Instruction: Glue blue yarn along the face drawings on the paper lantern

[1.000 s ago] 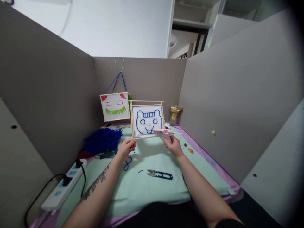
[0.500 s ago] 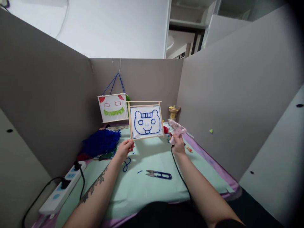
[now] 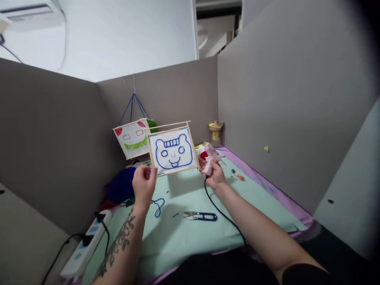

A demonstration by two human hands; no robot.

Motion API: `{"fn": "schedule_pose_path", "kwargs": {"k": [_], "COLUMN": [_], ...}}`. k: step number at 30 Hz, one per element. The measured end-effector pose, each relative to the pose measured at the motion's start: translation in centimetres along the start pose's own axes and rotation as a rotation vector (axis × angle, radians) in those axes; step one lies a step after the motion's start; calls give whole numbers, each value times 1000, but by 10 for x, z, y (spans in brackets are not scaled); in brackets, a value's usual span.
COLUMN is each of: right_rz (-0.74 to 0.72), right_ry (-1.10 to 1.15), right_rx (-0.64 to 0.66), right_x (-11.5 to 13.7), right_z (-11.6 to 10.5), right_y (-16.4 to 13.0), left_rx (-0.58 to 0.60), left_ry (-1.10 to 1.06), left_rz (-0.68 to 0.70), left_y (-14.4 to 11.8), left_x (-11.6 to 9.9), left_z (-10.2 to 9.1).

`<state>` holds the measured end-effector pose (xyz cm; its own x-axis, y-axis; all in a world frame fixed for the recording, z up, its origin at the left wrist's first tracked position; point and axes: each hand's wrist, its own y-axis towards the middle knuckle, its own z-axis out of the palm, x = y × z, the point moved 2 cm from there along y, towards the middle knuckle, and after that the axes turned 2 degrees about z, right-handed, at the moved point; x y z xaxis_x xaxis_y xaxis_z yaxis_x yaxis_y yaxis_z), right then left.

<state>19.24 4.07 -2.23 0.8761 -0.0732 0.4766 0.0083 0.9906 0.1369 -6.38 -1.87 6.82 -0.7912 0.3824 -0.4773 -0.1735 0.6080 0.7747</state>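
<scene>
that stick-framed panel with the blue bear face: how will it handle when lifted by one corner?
The white fabric panel in its thin wooden stick frame is probably very light: the left hand holds it up by one lower corner. The slim sticks look fragile, apt to flex or snap if squeezed. The face, outlined in blue yarn, likely sags if pressed.

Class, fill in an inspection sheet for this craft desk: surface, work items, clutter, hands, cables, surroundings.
Surface: pale green mat over a purple sheet.
Work items: wooden-framed panel with blue yarn bear face, tilted, held up; pink glue gun.
Clutter: blue-handled snips, blue yarn pile, yarn scraps, spool.
Hands: left hand grips the panel's lower left corner; right hand holds the glue gun.
Cables: black glue gun cord; power strip with plugs.
Surroundings: grey partition walls; hanging panel with red and green face.
</scene>
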Motion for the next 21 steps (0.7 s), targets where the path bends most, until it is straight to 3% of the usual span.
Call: {"fn": "schedule_pose_path", "kwargs": {"k": [2,6,11,21], "right_rz": [19,26,44,44], "right_ry": [32,25,33,-12], "right_rx": [29,40,-9,-18], "right_x": [-1,-2,0,3], "right_z": [2,3,2,6], "right_y": [-4,-8,-11,-15], "left_rx": [163,172,198,307], "left_ry": [127,341,457,550], "left_rz": [190,245,207,284], "left_y": [14,42,56,63], "left_x": [-29,-58,-66,-70], "left_z": [8,38,64,80]}}
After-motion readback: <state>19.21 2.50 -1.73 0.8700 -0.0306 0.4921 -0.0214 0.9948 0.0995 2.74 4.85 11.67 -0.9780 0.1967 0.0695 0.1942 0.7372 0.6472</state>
